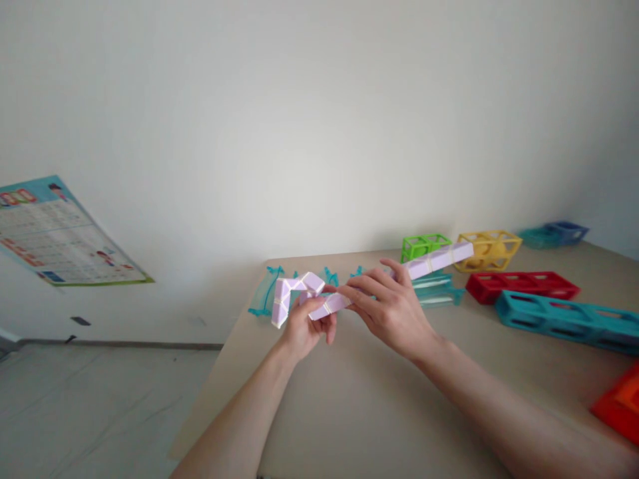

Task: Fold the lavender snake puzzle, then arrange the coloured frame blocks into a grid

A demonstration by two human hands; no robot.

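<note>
A pale pink and white snake twist puzzle [439,258] is held above the table between both hands. My left hand [307,326] grips its bent left end, where the segments fold down into a hook shape. My right hand [392,306] holds the middle of the puzzle, fingers wrapped over it. The straight right part sticks out past my right hand, up and to the right, toward the green frame.
On the beige table [359,412] lie open plastic frames: green [424,245], yellow [492,249], red [522,285], a long teal one [564,318], blue [566,231], orange [619,402]. A clear teal-edged bag [439,291] lies behind my hands. A poster [54,236] hangs on the wall at left.
</note>
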